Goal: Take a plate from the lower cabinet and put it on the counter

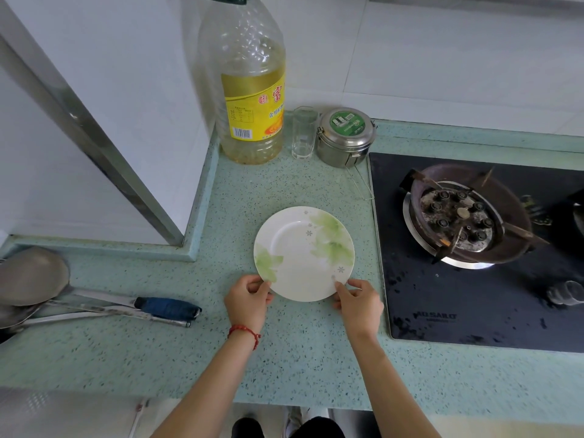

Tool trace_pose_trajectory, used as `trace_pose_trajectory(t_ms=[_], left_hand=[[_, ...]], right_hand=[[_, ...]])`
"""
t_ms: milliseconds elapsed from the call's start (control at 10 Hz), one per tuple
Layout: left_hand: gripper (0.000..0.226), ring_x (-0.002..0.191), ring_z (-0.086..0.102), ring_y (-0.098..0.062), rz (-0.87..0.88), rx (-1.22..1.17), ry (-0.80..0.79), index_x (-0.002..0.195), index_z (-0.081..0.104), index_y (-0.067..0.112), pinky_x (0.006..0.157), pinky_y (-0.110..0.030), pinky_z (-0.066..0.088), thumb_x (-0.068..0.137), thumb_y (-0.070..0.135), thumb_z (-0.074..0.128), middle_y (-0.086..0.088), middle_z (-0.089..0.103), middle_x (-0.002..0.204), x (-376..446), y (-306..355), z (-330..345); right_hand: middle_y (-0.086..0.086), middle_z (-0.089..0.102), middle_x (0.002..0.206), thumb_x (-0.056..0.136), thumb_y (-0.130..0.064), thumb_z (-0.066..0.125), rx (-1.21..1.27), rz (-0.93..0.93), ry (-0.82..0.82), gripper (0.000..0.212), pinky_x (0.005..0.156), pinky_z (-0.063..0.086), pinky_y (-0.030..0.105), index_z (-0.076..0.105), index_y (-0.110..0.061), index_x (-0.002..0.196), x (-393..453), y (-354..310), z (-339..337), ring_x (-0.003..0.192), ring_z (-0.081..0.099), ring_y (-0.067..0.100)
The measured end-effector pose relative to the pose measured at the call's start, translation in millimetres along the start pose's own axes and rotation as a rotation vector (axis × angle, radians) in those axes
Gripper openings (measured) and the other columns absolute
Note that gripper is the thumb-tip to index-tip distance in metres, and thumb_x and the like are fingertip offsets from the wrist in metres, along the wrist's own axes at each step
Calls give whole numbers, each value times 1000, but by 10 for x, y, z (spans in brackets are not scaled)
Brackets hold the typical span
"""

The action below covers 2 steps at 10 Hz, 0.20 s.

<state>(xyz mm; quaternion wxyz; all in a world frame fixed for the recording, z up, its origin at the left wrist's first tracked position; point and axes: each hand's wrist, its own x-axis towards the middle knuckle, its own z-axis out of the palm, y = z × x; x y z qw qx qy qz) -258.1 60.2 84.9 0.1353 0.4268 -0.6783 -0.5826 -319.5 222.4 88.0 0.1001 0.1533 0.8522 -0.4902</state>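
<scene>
A white plate [300, 260] with pale green leaf prints lies flat on the speckled green counter [284, 358], in the middle of the view. My left hand [248, 303] pinches the plate's near left rim between thumb and fingers. My right hand [358, 303] grips the near right rim the same way. A red string bracelet circles my left wrist. The lower cabinet is out of sight below the counter's front edge.
Behind the plate stand a large oil bottle [249, 90], an empty glass [304, 132] and a round steel tin [346, 137]. A black gas hob [474, 295] with a burner [461, 219] fills the right. Ladles and a blue-handled utensil [167, 306] lie at the left.
</scene>
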Motion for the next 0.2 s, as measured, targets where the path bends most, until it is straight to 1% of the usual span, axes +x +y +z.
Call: trace_pose_trajectory(t_ms=[100, 200], left_hand=[[6, 55, 66, -17, -2, 30, -19, 88, 64, 6, 54, -27, 56, 84, 9, 60, -2, 65, 63, -38, -9, -60], [14, 58, 65, -14, 32, 85, -39, 97, 63, 7, 57, -28, 55, 87, 14, 57, -6, 66, 72, -66, -6, -117]], right_hand=[[-4, 66, 63, 86, -25, 64, -15, -6, -12, 32, 59, 53, 30, 55, -10, 113, -72, -6, -51, 63, 65, 13], [-1, 69, 75, 88, -25, 61, -19, -38, -19, 33, 56, 45, 21, 54, -10, 116, -158, -13, -81, 70, 63, 13]])
